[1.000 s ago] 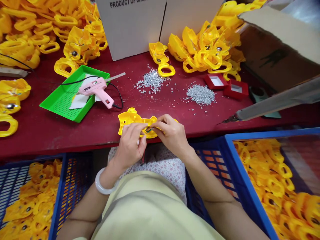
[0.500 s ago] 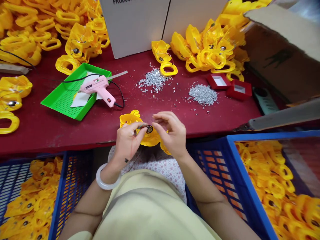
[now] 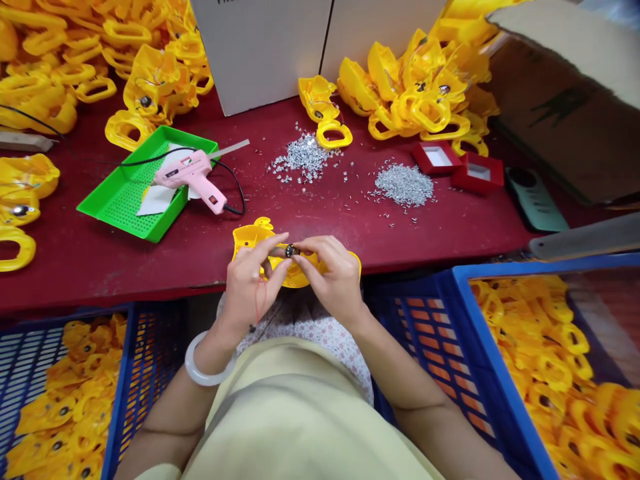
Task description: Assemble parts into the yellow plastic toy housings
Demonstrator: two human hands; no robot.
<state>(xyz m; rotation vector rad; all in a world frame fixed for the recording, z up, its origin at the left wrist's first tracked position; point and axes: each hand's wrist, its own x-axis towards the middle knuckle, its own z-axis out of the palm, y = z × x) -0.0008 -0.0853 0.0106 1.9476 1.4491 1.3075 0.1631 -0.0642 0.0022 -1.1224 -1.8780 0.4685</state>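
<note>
Both my hands meet over a yellow plastic shell (image 3: 249,235) at the table's front edge. Between my fingertips is a small round black speaker (image 3: 290,251), seen nearly edge-on. My left hand (image 3: 253,277) grips its left side, and a thin red wire runs down over that hand toward the wrist. From the right, my right hand (image 3: 333,270) pinches the same speaker with thumb and forefinger. The shell lies below the fingers with its hollow side up, partly hidden by both hands.
A green tray (image 3: 90,202) carries a pink glue gun (image 3: 193,175). Beyond my hands lie loose piles of small clear-silvery pieces (image 3: 305,157) and screws (image 3: 405,185). Red boxes (image 3: 477,175), a phone (image 3: 535,200) and a cardboard box (image 3: 560,113) stand right. Blue crates (image 3: 457,320) flank me.
My right hand has moved left and closed on the speaker, which was held by the left hand alone. The speaker has turned from face-on to nearly edge-on. The view has shifted slightly.
</note>
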